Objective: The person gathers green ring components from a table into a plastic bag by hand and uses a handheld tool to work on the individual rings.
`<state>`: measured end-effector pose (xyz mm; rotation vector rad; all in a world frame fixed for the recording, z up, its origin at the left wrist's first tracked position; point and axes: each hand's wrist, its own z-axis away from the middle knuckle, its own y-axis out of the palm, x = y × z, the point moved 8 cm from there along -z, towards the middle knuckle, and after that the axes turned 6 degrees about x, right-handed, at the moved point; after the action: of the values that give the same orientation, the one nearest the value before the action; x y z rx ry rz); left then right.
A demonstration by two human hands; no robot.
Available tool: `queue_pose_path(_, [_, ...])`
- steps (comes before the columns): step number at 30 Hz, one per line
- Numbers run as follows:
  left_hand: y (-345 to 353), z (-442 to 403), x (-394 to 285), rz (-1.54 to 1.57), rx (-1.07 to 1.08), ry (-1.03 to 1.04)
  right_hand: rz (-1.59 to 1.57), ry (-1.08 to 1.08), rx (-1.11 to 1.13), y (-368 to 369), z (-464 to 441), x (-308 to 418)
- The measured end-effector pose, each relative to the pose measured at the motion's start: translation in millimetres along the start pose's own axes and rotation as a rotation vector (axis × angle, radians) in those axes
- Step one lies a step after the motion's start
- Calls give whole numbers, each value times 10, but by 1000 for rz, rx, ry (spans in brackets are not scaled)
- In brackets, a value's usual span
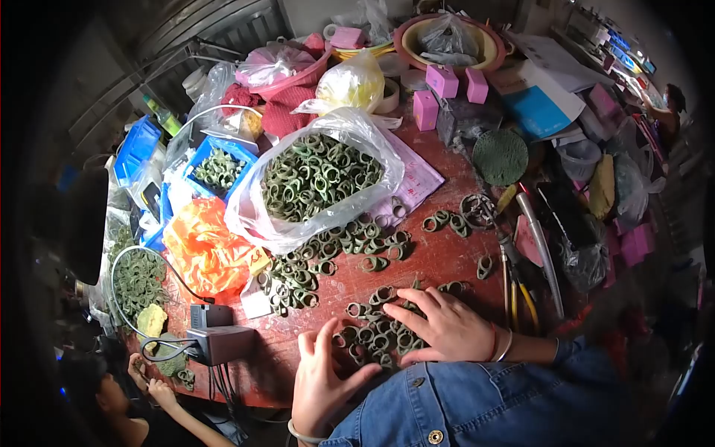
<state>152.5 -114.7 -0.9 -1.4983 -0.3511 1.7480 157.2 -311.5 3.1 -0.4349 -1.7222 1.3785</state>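
Denim jacket (462,406), left hand (322,384) and right hand (453,328) splayed, gripping nothing visible, greenish rings (377,338) between them, some under right

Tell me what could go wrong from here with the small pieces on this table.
Small pile between the left hand and right hand: it sits close to the denim jacket, so a sweep toward the body might knock pieces off.

Clear bag: its mouth is open and heaped full, so a bump could spill more.

Loose pieces below the bag: they resemble the pile, so the groups might get mixed.
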Motion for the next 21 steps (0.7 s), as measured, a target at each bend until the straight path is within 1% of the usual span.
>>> queue_pose_path(2, [117,71,-20,-78,60,5,17,16,9,24,-11,8])
queue_pose_path(3, [119,69,-161,-106,96,-4,37,33,10,34,-17,9])
queue_pose_path(5, [243,8,-234,-191,55,116,21,31,-4,47,-35,28])
queue_pose_path(7, [316,-84,-274,-193,74,125,0,36,-11,26,-44,19])
queue_pose_path(8, [351,-129,-312,-172,67,200,-62,41,-30,-5,-51,1])
queue_pose_path(9, [376,-168,-365,-150,59,275,-57,49,-30,-1,-38,-37])
queue_pose_path(11, [426,-287,-416,-112,68,293,-185,72,-65,4,-10,-146])
queue_pose_path(13, [496,-444,-403,49,46,276,-301,126,-169,-50,-6,-278])
queue_pose_path(14, [451,-480,-514,-21,-76,402,-371,165,-192,-33,-9,-364])
queue_pose_path(15, [494,-541,-528,-19,-74,405,-439,204,-215,-20,-11,-446])
queue_pose_path(16, [537,-613,-503,162,-36,378,-442,196,-286,-72,-16,-487])
queue_pose_path(17, [564,-673,-482,344,3,350,-437,200,-288,-72,-31,-517])
queue_pose_path(19, [570,-729,-513,378,37,325,-562,205,-363,-108,-40,-592])
queue_pose_path(21, [741,-827,-368,1198,201,91,-539,196,-408,-230,-108,-556])
